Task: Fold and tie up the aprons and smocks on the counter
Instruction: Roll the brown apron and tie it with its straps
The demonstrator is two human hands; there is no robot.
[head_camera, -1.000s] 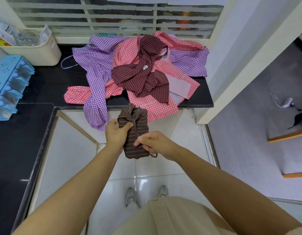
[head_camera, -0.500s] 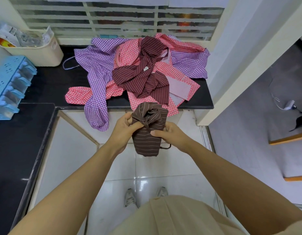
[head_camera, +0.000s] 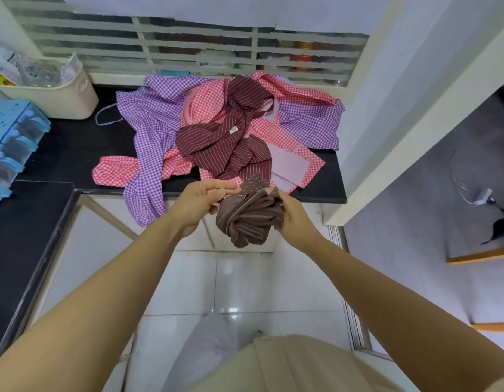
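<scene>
A rolled brown striped apron bundle [head_camera: 249, 215] hangs in the air just in front of the black counter [head_camera: 61, 148]. My right hand [head_camera: 291, 213] grips its right side. My left hand [head_camera: 201, 198] pinches a thin tie strap at the bundle's upper left. On the counter behind lies a heap: a maroon striped apron [head_camera: 231, 142] on top, red checked smocks [head_camera: 115, 172] and purple checked smocks [head_camera: 149, 131] beneath, one purple sleeve drooping over the front edge.
A cream basket [head_camera: 58, 94] of packets stands at the counter's back left, with a blue drawer unit [head_camera: 10, 134] beside it. A barred window runs behind. White floor tiles [head_camera: 245, 281] lie below; a doorway opens at right.
The bundle has risen and moved right, turning from upright to end-on. My right hand shifted up to its right side; my left hand now pinches the strap at its top.
</scene>
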